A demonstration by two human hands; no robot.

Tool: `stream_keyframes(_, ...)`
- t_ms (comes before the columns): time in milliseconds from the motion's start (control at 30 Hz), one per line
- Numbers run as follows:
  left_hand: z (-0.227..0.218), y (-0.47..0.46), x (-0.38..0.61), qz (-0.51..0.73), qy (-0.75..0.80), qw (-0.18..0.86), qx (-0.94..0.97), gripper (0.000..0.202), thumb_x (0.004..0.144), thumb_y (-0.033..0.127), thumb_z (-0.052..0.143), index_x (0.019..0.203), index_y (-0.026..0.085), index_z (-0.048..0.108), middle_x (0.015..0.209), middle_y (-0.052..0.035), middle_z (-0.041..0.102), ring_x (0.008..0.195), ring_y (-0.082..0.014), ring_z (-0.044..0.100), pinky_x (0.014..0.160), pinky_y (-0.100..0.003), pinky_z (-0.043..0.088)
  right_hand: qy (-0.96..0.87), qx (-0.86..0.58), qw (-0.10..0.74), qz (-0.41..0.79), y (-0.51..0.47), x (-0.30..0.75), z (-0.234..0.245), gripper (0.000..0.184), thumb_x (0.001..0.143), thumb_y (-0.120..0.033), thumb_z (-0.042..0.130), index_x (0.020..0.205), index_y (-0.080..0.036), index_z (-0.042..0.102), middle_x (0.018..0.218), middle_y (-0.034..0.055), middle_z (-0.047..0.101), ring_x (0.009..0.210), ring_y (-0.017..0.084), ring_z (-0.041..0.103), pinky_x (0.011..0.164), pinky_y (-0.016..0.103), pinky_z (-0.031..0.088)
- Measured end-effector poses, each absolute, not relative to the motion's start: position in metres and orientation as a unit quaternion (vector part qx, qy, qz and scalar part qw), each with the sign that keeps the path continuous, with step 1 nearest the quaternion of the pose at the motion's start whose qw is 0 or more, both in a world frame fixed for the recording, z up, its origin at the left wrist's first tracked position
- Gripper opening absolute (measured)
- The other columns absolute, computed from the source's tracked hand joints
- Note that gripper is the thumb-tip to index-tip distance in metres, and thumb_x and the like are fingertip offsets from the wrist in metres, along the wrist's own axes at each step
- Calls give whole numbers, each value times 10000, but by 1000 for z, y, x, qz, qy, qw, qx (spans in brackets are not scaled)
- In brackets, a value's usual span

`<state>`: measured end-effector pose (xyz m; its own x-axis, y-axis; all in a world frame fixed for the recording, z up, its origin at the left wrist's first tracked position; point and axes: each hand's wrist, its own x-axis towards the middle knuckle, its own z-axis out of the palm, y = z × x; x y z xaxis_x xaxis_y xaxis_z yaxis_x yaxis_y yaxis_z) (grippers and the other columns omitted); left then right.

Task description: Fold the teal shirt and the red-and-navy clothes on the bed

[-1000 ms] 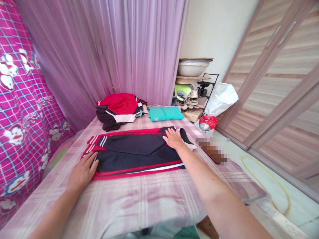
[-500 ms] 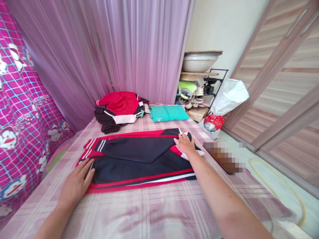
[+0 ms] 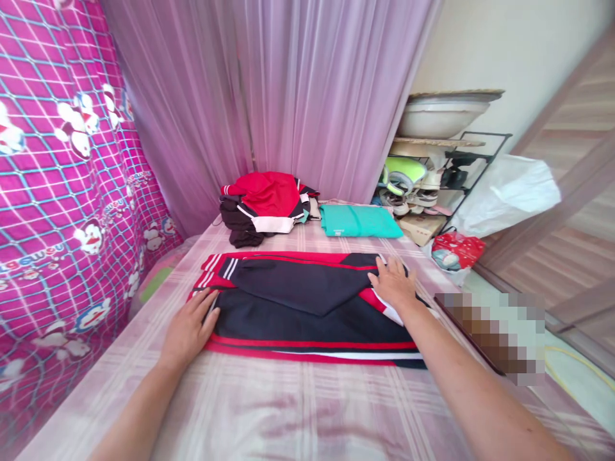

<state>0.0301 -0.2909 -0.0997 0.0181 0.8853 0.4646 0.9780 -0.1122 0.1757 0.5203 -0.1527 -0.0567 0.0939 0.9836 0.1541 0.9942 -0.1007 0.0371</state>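
A dark navy garment [image 3: 307, 307] with red and white stripes lies flat and folded lengthwise on the checked bed cover [image 3: 307, 410]. My left hand [image 3: 189, 326] rests flat on its left end, fingers stretched out. At the garment's right end my right hand [image 3: 394, 285] lies flat, fingers spread, pressing the cloth down. Neither hand holds anything.
A heap of red, black and white clothes [image 3: 264, 208] and a folded teal piece [image 3: 358, 221] lie at the far end. A purple curtain [image 3: 288, 96] hangs behind, a pink cartoon cloth [image 3: 62, 192] at left. A shoe rack [image 3: 432, 186], white bag [image 3: 504, 195] and red bag [image 3: 456, 250] stand right.
The view has swung left. My right hand slid along the garment toward its right end; my left hand stayed on the left end.
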Motion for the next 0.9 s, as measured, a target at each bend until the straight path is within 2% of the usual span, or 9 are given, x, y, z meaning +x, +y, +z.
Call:
stream_keyframes(100, -97, -293, 34, -239, -668, 95, -699, 578, 967, 542, 317, 1338, 199, 598, 1415, -117, 582, 1292, -286, 550, 1105, -484, 439, -707, -696, 87, -96, -154, 493, -41, 579, 1011, -444, 256, 1514, -188, 384, 1592, 166, 319, 1460, 320, 263, 1132, 623, 207)
stream_keyframes(200, -94, -295, 37, -232, -678, 82, -693, 566, 968, 531, 328, 1342, 205, 600, 1426, -111, 575, 1312, -284, 534, 1120, -480, 424, -735, -664, 120, -75, -161, 451, -32, 587, 1017, -451, 225, 1537, -207, 343, 1610, 145, 294, 1480, 301, 232, 1154, 600, 188)
stream_keyframes(333, -91, -297, 40, -229, -685, 66, -688, 562, 969, 519, 335, 1350, 199, 596, 1442, -115, 559, 1331, -285, 514, 1134, -483, 406, -788, -606, 109, -21, -179, 401, -43, 594, 1016, -469, 228, 1565, -250, 284, 1645, 104, 220, 1507, 271, 171, 1183, 567, 148)
stream_keyframes(467, -91, -297, 41, -229, -689, 61, -684, 548, 970, 514, 346, 1345, 207, 601, 1454, -111, 548, 1331, -278, 514, 1138, -481, 401, -842, -537, 18, 42, -193, 382, -61, 578, 1006, -508, 281, 1534, -286, 363, 1628, 80, 278, 1504, 253, 200, 1196, 563, 116)
stream_keyframes(533, -89, -298, 42, -234, -690, 54, -683, 555, 974, 519, 330, 1325, 201, 620, 1439, -112, 562, 1319, -275, 525, 1138, -473, 402, -845, -532, -1, 50, -195, 382, -64, 574, 1009, -502, 284, 1527, -274, 379, 1620, 85, 295, 1502, 254, 211, 1193, 575, 114)
stream_keyframes(733, -83, -299, 45, -277, -693, 24, -665, 570, 981, 528, 293, 1230, 198, 687, 1399, -100, 599, 1270, -249, 568, 1121, -419, 427, -843, -537, 18, 37, -196, 385, -64, 531, 1011, -449, 313, 1491, -264, 441, 1592, 73, 356, 1481, 237, 273, 1194, 546, 153)
stream_keyframes(900, -82, -305, 31, -313, -742, 35, -592, 559, 951, 531, 348, 1241, 169, 660, 1364, -109, 624, 1265, -240, 571, 1119, -392, 417, -841, -536, 62, 28, -197, 389, -72, 473, 1002, -379, 344, 1412, -254, 545, 1529, 71, 464, 1433, 234, 369, 1188, 509, 205)
